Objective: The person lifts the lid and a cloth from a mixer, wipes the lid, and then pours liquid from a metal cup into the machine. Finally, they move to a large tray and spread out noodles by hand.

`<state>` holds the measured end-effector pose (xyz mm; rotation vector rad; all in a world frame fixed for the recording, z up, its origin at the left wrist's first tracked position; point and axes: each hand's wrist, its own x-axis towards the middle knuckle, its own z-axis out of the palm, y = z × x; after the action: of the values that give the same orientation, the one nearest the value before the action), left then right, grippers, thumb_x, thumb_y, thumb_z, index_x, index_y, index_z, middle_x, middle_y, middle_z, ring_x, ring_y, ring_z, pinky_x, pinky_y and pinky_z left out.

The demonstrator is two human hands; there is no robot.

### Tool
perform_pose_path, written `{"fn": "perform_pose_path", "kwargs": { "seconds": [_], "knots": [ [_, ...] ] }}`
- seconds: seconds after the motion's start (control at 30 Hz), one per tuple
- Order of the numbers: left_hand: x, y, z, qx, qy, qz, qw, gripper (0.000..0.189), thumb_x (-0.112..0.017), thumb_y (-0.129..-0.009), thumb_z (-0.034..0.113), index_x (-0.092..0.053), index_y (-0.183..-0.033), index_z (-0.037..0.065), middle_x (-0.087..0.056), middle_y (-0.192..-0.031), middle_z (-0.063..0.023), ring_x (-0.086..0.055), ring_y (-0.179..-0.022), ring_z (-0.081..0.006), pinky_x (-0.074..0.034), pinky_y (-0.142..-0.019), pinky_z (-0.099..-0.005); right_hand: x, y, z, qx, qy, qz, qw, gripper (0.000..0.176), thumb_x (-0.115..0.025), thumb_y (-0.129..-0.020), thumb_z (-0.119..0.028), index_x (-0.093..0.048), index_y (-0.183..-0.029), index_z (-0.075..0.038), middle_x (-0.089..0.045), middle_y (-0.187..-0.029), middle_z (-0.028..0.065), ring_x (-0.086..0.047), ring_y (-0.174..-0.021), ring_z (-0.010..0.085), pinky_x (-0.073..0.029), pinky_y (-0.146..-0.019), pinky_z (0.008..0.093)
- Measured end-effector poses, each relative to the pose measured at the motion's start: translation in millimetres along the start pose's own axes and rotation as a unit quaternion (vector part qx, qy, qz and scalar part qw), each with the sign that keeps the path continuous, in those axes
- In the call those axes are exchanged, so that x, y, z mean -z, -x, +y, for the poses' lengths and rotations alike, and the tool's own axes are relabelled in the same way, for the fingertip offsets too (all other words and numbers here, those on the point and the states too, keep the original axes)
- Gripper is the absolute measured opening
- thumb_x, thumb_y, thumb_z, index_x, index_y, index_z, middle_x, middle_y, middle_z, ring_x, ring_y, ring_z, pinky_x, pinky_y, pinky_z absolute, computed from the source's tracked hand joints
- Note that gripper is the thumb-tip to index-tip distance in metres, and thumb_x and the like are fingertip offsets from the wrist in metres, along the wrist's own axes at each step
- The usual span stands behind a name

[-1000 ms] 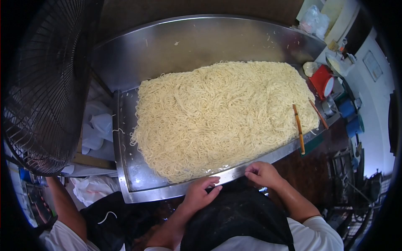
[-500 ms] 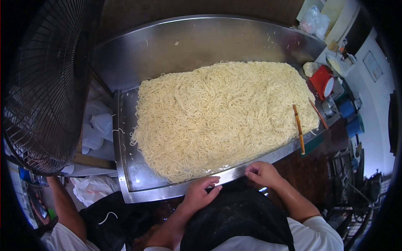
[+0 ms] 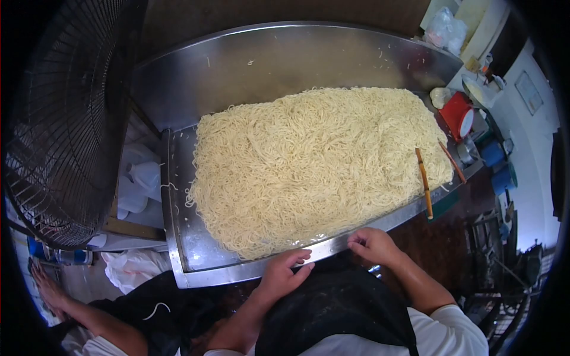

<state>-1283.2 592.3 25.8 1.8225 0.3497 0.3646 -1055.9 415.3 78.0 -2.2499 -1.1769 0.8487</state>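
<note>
A broad heap of pale yellow noodles (image 3: 314,166) fills most of a shallow stainless-steel tray (image 3: 222,277). At the tray's near edge, my left hand (image 3: 286,274) rests by the metal rim, thumb and fingers apart and holding nothing. Farther right along that rim is my right hand (image 3: 373,246), its fingers loosely curled in with nothing showing in them. Both hands stay outside the noodles. One wooden stick (image 3: 424,184) lies over the right end of the heap and sticks out past the rim, with a second stick (image 3: 452,162) close to it.
A large fan (image 3: 65,118) stands at the left, beside plastic jugs (image 3: 142,178). A co-worker's arm (image 3: 89,317) reaches in at lower left, near a white plastic bag (image 3: 133,268). Beyond the tray's right end are a red scale (image 3: 456,115) and blue containers (image 3: 503,178).
The co-worker's arm at lower left has swung further left, and the hand now shows with fingers spread. My own hands, the noodles and the sticks stay practically the same.
</note>
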Motion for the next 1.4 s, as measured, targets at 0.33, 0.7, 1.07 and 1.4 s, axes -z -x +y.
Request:
{"fn": "perform_pose_path", "kwargs": {
  "seconds": [0.33, 0.7, 1.07, 1.4],
  "knots": [
    [-2, -2, 3, 0.002, 0.007, 0.000, 1.000, 0.033, -0.074, -0.084, 0.012, -0.065, -0.115, 0.005, -0.069, -0.098, -0.0103, -0.068, -0.089, -0.0171, -0.053, -0.075, -0.0288, 1, 1, 2, 0.002, 0.008, 0.006, 1.000, 0.018, -0.066, -0.085, -0.025, -0.068, -0.090, -0.007, -0.068, -0.083, 0.0114, -0.067, -0.079, 0.0279, -0.052, -0.072, 0.0365],
    [-3, -5, 5, 0.007, 0.010, -0.008, 1.000, 0.033, -0.075, -0.083, 0.013, -0.065, -0.114, 0.005, -0.069, -0.098, -0.0101, -0.068, -0.088, -0.0170, -0.053, -0.075, -0.0290, 3, 10, -5, -0.049, -0.004, 0.004, 0.999, 0.024, -0.068, -0.085, -0.030, -0.065, -0.080, -0.006, -0.065, -0.078, 0.0146, -0.064, -0.075, 0.0327, -0.050, -0.067, 0.0399],
    [-3, -3, 5, 0.012, 0.009, -0.001, 1.000, 0.031, -0.074, -0.084, 0.014, -0.066, -0.114, 0.005, -0.069, -0.099, -0.0106, -0.068, -0.088, -0.0174, -0.053, -0.075, -0.0295, 0, 11, -2, -0.027, -0.020, 0.011, 0.999, 0.019, -0.067, -0.085, -0.027, -0.068, -0.088, -0.007, -0.068, -0.082, 0.0118, -0.066, -0.078, 0.0285, -0.052, -0.070, 0.0370],
    [-33, -18, 19, 0.024, -0.018, 0.031, 0.999, 0.033, -0.074, -0.085, 0.024, -0.067, -0.112, 0.007, -0.070, -0.101, -0.0131, -0.069, -0.086, -0.0231, -0.054, -0.075, -0.0334, 19, 4, 34, 0.021, -0.028, 0.010, 0.999, 0.021, -0.068, -0.085, -0.027, -0.069, -0.090, -0.007, -0.068, -0.081, 0.0112, -0.067, -0.076, 0.0269, -0.051, -0.069, 0.0365]
  ]
}}
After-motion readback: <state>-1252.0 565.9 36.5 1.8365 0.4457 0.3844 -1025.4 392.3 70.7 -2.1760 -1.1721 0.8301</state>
